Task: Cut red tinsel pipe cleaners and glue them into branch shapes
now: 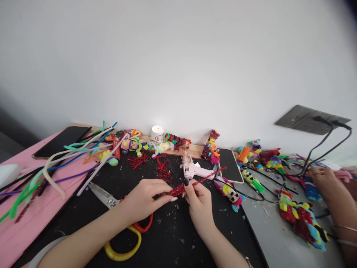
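Observation:
My left hand [147, 199] pinches one end of a coiled red tinsel pipe cleaner [177, 191]. My right hand [200, 206] grips the other side of the coil with thumb and fingers, and a loose tail of it sticks out to the upper right. Just beyond my hands lies a pale pink glue gun [196, 171]. Scissors [124, 256] with red and yellow handles lie partly under my left forearm, blades pointing to the upper left. Short red tinsel pieces [164, 170] are scattered on the black mat [173, 238] behind my left hand.
Loose coloured pipe cleaners [60, 167] spread over the pink board [36, 212] at left, near a dark phone [61, 141]. A paper cup [157, 134], pipe-cleaner dolls [211, 147] and another phone [232, 165] line the wall. Black cables run right, where another person's hand [326, 182] reaches among dolls.

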Motion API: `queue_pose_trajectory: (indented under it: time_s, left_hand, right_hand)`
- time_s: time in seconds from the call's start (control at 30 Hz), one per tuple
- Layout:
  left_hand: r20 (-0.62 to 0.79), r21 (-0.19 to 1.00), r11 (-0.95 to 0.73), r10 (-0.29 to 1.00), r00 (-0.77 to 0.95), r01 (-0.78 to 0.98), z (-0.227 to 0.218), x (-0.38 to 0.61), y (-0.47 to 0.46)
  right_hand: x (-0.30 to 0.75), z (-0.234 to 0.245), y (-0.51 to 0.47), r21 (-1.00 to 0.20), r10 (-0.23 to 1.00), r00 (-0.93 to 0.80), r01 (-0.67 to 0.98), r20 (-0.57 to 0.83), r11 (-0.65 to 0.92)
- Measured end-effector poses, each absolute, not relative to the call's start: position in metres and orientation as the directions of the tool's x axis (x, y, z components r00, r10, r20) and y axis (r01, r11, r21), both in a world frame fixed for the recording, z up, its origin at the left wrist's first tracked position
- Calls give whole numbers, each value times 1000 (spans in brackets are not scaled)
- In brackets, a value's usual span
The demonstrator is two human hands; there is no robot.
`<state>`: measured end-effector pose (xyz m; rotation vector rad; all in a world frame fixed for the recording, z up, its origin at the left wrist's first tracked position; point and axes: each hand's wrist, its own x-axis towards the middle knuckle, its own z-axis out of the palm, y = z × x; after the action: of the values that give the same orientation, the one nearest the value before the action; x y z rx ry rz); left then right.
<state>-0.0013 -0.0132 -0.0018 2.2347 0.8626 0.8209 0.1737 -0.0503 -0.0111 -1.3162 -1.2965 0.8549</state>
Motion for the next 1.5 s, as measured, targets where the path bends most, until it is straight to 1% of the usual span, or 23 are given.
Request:
queue_pose_trajectory:
  time_s: [0.1, 0.2, 0.3, 0.4, 0.53, 0.7, 0.9, 1.03, 1.13, 1.27, 1.5]
  left_hand:
    - [287, 750, -559, 755, 589, 352, 1, -3, -12]
    - [265, 743, -575, 723, 638, 344, 4, -1, -11]
    - [214, 767, -540, 724, 656, 346, 5, 2, -10]
    - [185, 779, -521, 722, 667, 348, 5, 2, -9]
    - [205, 726, -597, 663, 720, 343, 1, 1, -9]
    - [201, 651, -661, 625, 754, 374, -4, 0, -11]
    - [250, 687, -633, 667, 701, 357, -3, 2, -13]
    - [295, 668, -654, 670, 681, 354, -3, 2, -13]
    - [303, 662, -669, 652, 695, 338, -2, 2, -12]
    - [300, 688, -652, 655, 694, 318, -2, 2, -11]
    - [392, 682, -675, 661, 640, 280, -6, 0, -9]
  right_hand:
    - [172, -9, -51, -928, 966, 100, 315, 240, 198]
    - [171, -7, -51, -898, 966, 3, 370, 257, 238]
    - [171, -7, -51, -900, 970, -39, 366, 241, 238]
    - [174, -8, -51, -931, 979, -14, 306, 205, 199]
    - [176, -8, -50, -948, 985, 21, 277, 170, 158]
    - [173, -7, -50, -937, 982, -38, 292, 188, 190]
    - [173, -10, -49, -934, 976, -109, 288, 188, 212]
    - [174, -9, -49, -931, 974, -105, 289, 200, 223]
    - [174, -9, -50, -947, 977, -87, 242, 197, 212]
    - [175, -12, -51, -963, 979, -78, 184, 186, 197]
    - [176, -14, -53, -946, 968, -144, 226, 204, 233]
